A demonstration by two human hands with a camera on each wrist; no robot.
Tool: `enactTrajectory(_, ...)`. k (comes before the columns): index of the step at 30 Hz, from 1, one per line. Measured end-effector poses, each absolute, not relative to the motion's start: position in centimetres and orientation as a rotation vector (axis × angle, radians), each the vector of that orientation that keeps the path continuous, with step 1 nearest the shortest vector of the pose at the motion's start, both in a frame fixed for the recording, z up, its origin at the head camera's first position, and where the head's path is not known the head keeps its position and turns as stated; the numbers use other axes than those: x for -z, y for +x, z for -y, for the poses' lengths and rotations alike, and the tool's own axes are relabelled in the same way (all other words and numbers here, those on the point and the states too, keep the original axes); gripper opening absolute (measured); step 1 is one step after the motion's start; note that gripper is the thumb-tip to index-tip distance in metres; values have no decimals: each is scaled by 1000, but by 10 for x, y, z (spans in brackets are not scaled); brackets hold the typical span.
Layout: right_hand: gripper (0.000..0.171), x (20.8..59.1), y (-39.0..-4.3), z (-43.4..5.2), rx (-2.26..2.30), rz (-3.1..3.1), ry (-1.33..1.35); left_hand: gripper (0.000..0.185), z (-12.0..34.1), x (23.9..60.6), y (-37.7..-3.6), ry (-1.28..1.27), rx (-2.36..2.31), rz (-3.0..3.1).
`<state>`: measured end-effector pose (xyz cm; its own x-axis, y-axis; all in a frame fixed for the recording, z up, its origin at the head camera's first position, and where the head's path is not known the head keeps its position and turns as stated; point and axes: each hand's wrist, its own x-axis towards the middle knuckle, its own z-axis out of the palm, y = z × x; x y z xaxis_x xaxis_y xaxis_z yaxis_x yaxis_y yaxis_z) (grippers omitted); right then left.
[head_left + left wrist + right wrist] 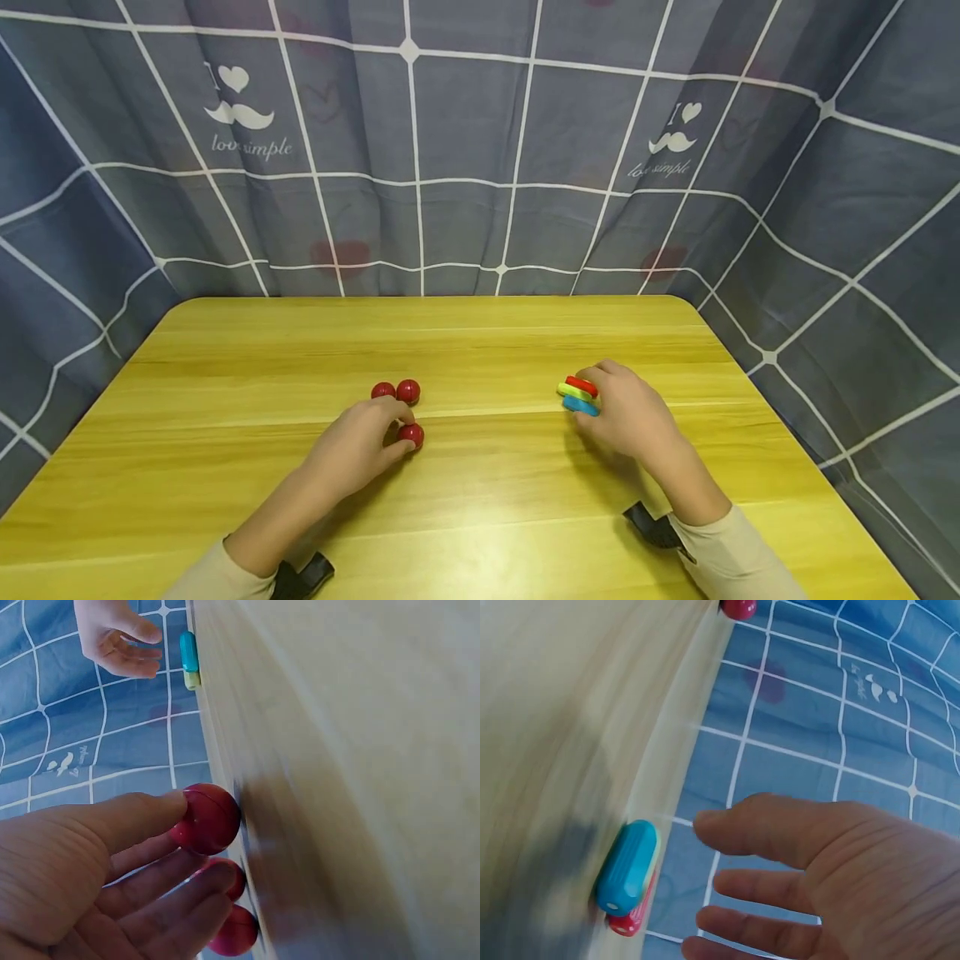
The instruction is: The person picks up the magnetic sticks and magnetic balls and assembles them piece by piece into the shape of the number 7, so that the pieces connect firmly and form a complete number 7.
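My left hand (354, 446) pinches a glossy red ball (412, 435) on the table between thumb and forefinger. Two more red balls, one of them this ball (408, 392), sit side by side just beyond its knuckles. In the left wrist view the thumb rests against the nearest ball (210, 819). My right hand (628, 411) is held beside three short, rounded oblong pieces lying side by side: blue (581, 406), yellow (573, 391) and red (582, 386). The right wrist view shows its fingers loosely extended, apart from the ribbed blue piece (628, 868).
Both groups lie on a yellow wood-grain table (480, 500) with rounded far corners. A grey-blue curtain (465, 125) with white grid lines hangs behind it and along the sides. Black straps (651, 527) circle both wrists.
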<state>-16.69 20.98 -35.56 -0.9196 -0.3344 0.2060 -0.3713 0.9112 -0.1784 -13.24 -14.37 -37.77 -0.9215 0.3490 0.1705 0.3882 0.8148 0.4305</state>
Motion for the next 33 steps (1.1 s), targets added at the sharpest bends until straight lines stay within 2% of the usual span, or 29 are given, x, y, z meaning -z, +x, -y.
enactTrajectory(13, 24, 366, -175, -215, -320, 3055, 525, 22, 147, 375, -129, -667, 760, 2930)
enactTrajectory(25, 16, 372, -173, -213, -343, 3098, 515, 20, 149, 374, -128, -811, 765, 2906)
enactTrajectory(33, 19, 374, -173, -208, -360, 3128, 521, 20, 150, 373, -127, -844, 791, 2903)
